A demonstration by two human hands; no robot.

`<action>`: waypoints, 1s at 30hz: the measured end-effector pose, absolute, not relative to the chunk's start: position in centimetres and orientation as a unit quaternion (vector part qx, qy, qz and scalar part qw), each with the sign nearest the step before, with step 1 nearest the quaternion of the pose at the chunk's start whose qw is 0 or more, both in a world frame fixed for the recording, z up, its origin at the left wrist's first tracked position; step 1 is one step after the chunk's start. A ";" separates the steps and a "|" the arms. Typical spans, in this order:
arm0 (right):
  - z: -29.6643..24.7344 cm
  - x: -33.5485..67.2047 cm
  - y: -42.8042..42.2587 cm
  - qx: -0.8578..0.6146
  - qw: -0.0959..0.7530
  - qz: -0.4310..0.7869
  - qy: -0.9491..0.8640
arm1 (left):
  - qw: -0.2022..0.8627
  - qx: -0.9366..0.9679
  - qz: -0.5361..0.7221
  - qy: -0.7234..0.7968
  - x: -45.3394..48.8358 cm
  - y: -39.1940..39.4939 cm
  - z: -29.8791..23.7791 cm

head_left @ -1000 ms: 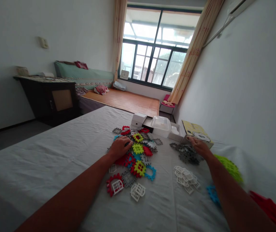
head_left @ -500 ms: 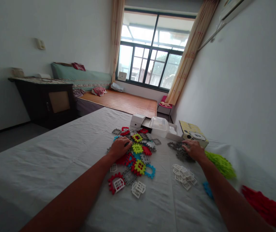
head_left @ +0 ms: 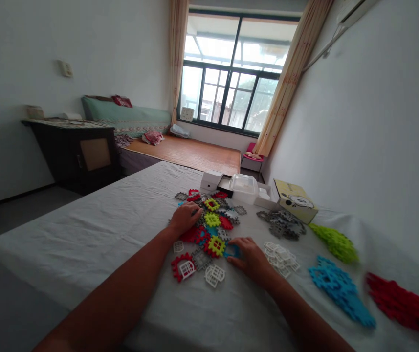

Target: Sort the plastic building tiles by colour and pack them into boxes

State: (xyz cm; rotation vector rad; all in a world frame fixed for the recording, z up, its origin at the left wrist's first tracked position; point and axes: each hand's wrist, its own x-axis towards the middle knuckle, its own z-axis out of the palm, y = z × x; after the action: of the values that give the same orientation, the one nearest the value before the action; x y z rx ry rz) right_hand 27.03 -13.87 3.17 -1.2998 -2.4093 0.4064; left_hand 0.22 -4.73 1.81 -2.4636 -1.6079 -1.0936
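A mixed pile of toothed plastic building pieces lies mid-table, with a yellow-green square piece (head_left: 216, 245) over a red one at its near side. My right hand (head_left: 251, 256) is at the pile's right edge, thumb and fingers closed around a blue building piece (head_left: 232, 251). Over the pile's left side rests my left hand (head_left: 184, 218), its fingers curled; a dark bit shows at the fingertips, too small to name. White window-shaped pieces (head_left: 215, 275) lie near the pile, and one white window piece (head_left: 187, 269) sits on a red toothed piece (head_left: 177, 274).
Sorted heaps lie on the right: grey pieces (head_left: 282, 225), white window pieces (head_left: 281, 258), green pieces (head_left: 336, 243), blue pieces (head_left: 339, 288) and red pieces (head_left: 402, 300). Behind stand a clear plastic tub (head_left: 244, 188), a white box (head_left: 212, 181) and a yellow box (head_left: 295, 200).
My right hand has moved from the grey heap left and nearer, to the blue piece at the pile's edge. The blue heap is now uncovered. My left hand stays on the pile.
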 end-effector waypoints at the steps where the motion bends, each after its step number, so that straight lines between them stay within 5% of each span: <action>1: 3.3 27.4 -13.8 -0.460 0.188 0.155 -0.854 | 0.001 -0.785 -0.349 -0.511 0.2 -4.7 1.8; 9: 6.8 36.4 -12.9 -0.516 0.133 0.090 -0.841 | -0.001 -0.793 -0.347 -0.501 0.1 -4.1 1.7; 18: 4.5 55.0 -13.4 -0.800 0.045 0.122 -0.585 | -0.006 -0.801 -0.343 -0.492 0.1 -3.8 1.9; 24: 6.1 46.7 -12.4 -0.734 0.148 -0.020 -0.662 | -0.004 -0.801 -0.336 -0.495 0.3 -4.0 1.8; 27: 6.1 37.6 -12.4 -0.557 0.245 0.047 -0.792 | -0.002 -0.803 -0.332 -0.494 0.4 -4.3 1.9; 30: 4.8 29.8 -13.6 -0.437 0.239 0.100 -0.861 | 0.000 -0.803 -0.331 -0.496 0.6 -4.6 1.9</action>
State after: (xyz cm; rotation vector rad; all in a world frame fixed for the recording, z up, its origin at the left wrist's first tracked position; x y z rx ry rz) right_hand 29.83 -13.64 4.78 -1.1968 -2.3592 0.2734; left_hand 0.56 -4.62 1.94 -2.5234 -1.5570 -1.0387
